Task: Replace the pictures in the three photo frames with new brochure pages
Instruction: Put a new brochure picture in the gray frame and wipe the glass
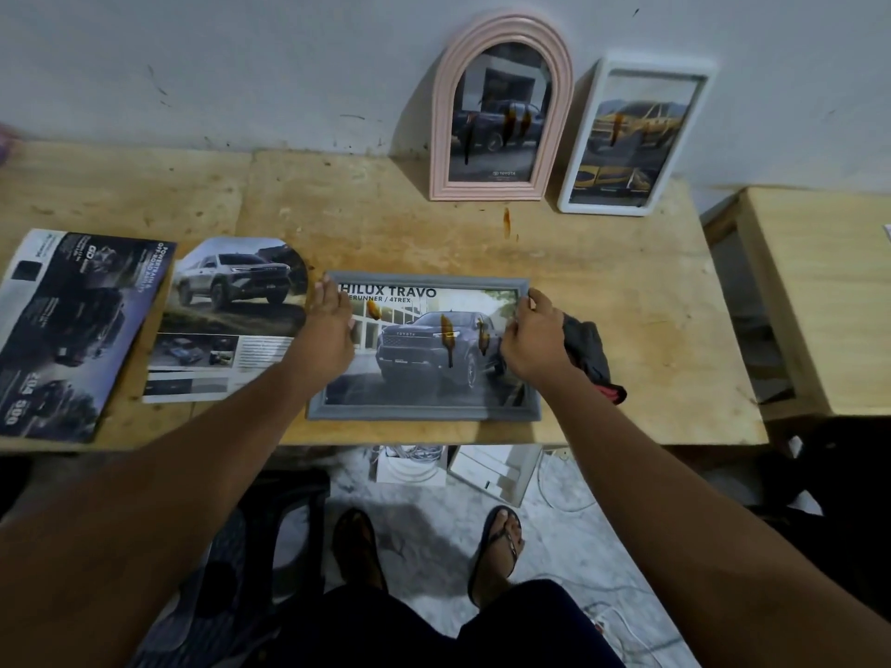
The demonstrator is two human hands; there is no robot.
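A grey rectangular photo frame (424,413) lies flat on the wooden table (627,291), showing a truck picture marked HILUX TRAVO. My left hand (330,325) grips the frame's left edge. My right hand (535,337) grips its right edge, fingers curled over the rim. A pink arched frame (441,137) and a white rectangular frame (573,185) lean against the wall at the back, each with a car picture. A cut brochure page (231,301) with a rounded top lies left of the grey frame. The brochure (72,330) lies at the far left.
A dark cloth (590,356) lies right of the grey frame, by my right hand. A second wooden table (819,282) stands to the right. Under the table are papers, cables and my sandalled feet.
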